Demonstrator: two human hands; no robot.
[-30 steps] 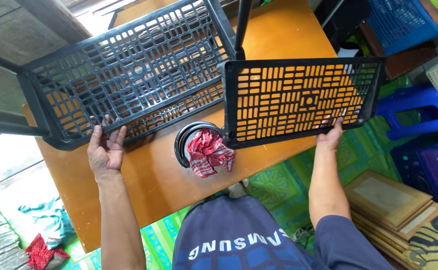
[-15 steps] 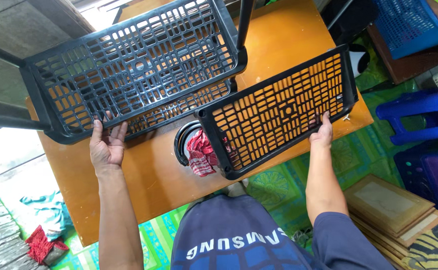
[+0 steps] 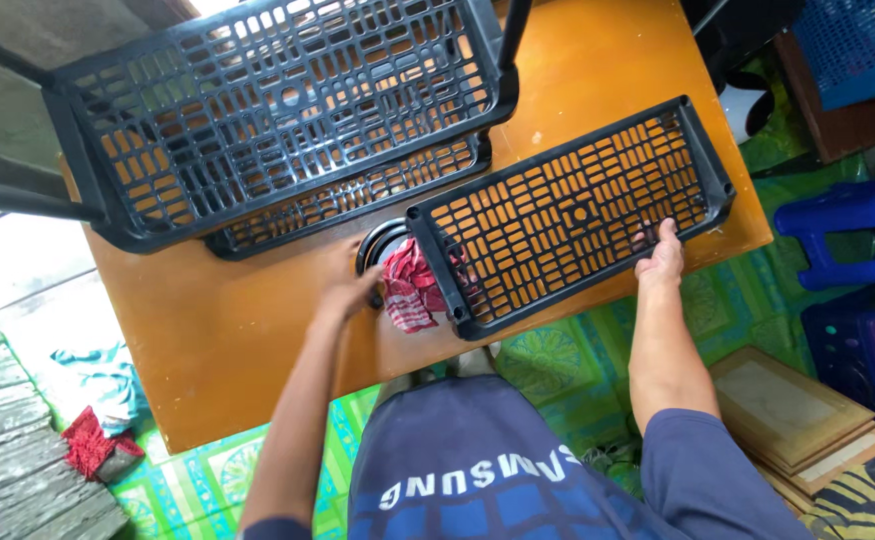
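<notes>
Lower now than half a second ago, the loose tray point(image 3: 572, 215) has tipped from steeply tilted to almost flat over the orange table point(image 3: 597, 70), its open side facing up at me. My right hand point(image 3: 660, 257) has stayed on its near long rim, thumb on top and fingers curled under the edge, so it is gripping the tray. My left hand point(image 3: 349, 290) has let go of the rack point(image 3: 277, 110), where it was holding the front edge before, and has moved right and down toward the middle of the table. It now sits just beside the round black bowl point(image 3: 377, 245) and the red-and-white cloth point(image 3: 412, 290) stuffed in it; I cannot tell from this blurred view whether the fingers are closed or touching anything.

One corner of the tray overlaps the bowl and part of the cloth. The rack stands where it was, its upper shelf toward the table's far left and a lower shelf point(image 3: 357, 200) showing beneath it, with a black post point(image 3: 512, 30) at its right corner. Off the table to the right are a blue stool point(image 3: 852, 235) and a stack of flat framed boards point(image 3: 797, 410) on the green patterned floor point(image 3: 547, 360).
</notes>
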